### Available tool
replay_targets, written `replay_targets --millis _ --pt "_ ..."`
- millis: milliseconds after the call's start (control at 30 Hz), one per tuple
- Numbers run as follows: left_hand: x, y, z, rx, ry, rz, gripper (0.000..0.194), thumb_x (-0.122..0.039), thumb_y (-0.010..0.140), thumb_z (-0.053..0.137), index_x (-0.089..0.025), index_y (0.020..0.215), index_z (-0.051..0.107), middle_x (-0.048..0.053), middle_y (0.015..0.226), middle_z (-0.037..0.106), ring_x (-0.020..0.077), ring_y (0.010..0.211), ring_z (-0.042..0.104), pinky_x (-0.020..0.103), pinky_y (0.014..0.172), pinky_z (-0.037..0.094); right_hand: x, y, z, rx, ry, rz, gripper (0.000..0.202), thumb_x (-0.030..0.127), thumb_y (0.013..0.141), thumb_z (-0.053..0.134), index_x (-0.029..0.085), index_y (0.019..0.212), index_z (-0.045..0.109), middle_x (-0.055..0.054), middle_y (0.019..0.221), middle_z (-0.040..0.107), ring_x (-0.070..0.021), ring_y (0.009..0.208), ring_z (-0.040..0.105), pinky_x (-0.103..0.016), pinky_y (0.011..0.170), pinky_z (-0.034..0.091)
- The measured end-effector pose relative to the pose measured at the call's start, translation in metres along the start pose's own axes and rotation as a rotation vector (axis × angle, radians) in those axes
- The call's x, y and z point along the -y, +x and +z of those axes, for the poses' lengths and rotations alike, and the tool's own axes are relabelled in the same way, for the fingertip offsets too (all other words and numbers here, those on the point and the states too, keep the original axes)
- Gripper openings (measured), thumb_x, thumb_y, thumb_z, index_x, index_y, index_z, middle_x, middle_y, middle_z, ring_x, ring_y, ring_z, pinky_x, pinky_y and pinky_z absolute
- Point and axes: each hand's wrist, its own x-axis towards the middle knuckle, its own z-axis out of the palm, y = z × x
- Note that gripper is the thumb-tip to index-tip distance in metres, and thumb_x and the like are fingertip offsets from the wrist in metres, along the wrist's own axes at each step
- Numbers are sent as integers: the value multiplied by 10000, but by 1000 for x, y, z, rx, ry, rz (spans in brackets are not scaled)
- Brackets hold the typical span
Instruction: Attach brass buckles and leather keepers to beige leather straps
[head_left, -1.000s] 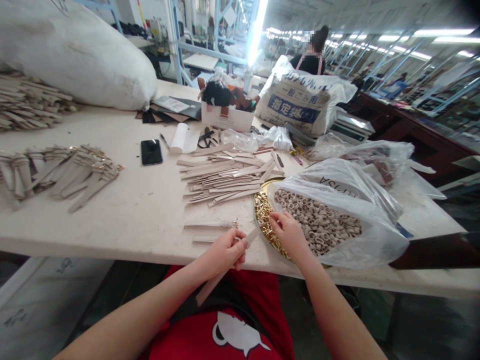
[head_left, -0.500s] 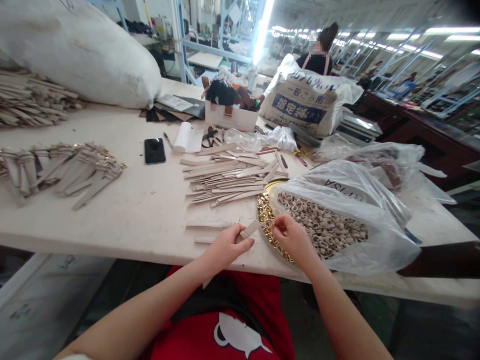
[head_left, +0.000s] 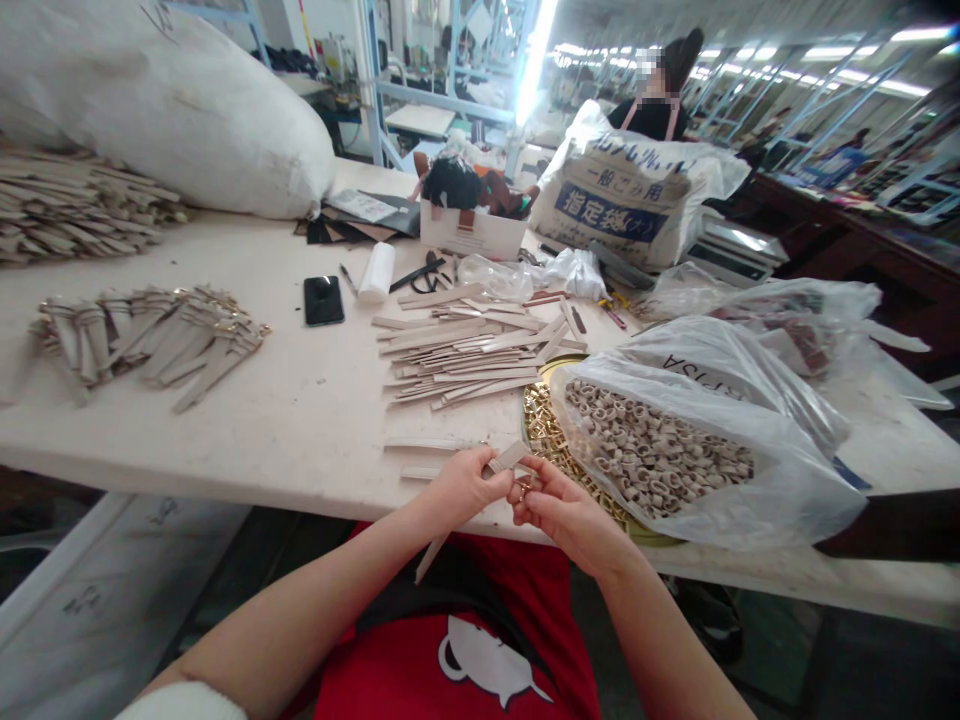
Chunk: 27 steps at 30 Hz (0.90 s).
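Note:
My left hand (head_left: 461, 492) is closed on a beige strap (head_left: 511, 457), whose one end points up to the right while the other hangs below the hand over the table edge. Close beside it, my right hand (head_left: 564, 512) pinches a small gold buckle (head_left: 523, 489) near the strap's end. Several loose gold buckles (head_left: 546, 425) lie in a round tray just beyond my right hand. A clear plastic bag (head_left: 787, 500) of small beige strap loops (head_left: 660, 450) rests partly over that tray. Single straps (head_left: 424, 444) lie left of my hands.
A pile of flat straps (head_left: 465, 350) lies ahead, with buckled straps (head_left: 157, 335) to the left. Behind are a phone (head_left: 323, 301), a white roll (head_left: 376, 272), a filled white box (head_left: 469, 235) and a printed sack (head_left: 622, 205). Another person (head_left: 660, 100) is in the background.
My right hand has moved left from the tray's edge to the strap, and a gold buckle now shows in its fingers. My left hand still holds the strap. The view has shifted slightly.

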Motion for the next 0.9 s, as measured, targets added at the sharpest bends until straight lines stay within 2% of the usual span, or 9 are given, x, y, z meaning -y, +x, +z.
replay_targets --millis 100,367,467,633,767,900 --pt "2 -1 2 -26 24 -18 213 -274 702 448 -139 781 591 -27 597 574 105 531 477 208 517 350 -3 -4 4 -19 -74 -58 432 188 713 622 221 1111 457 19 774 587 -93 678 543 -252 661 431" --pt "9 -10 4 -135 55 37 176 -281 731 449 -147 748 563 -25 624 555 106 580 477 206 534 335 -9 -5 11 -158 -165 -86 369 370 756 575 201 1070 476 3 732 599 -113 633 546 -302 665 442" --pt "8 -12 3 -97 45 29 211 -326 758 438 -148 739 550 -39 574 504 96 541 443 202 498 308 -15 -5 11 -160 -234 -143 359 371 760 572 191 1051 465 24 653 559 -117 614 524 -288 622 429" --pt "3 -15 -3 56 0 16 241 -372 791 415 -156 776 519 -68 492 419 78 443 368 196 432 256 -24 -8 10 -92 -358 -214 338 317 818 500 191 1119 410 34 643 519 -113 603 489 -275 597 396" --pt "1 -16 1 72 -134 -10 242 -393 811 389 -171 730 439 -73 486 396 73 424 355 190 418 269 -25 -12 13 -173 -433 -314 361 323 840 461 196 1170 387 31 645 498 -120 616 480 -278 607 390" --pt "0 -19 8 59 -200 -35 252 -410 831 352 -179 750 413 -73 499 372 79 431 345 195 426 278 -23 -13 17 -207 -416 -329 393 333 831 481 218 1189 369 37 637 495 -126 617 482 -279 617 388"
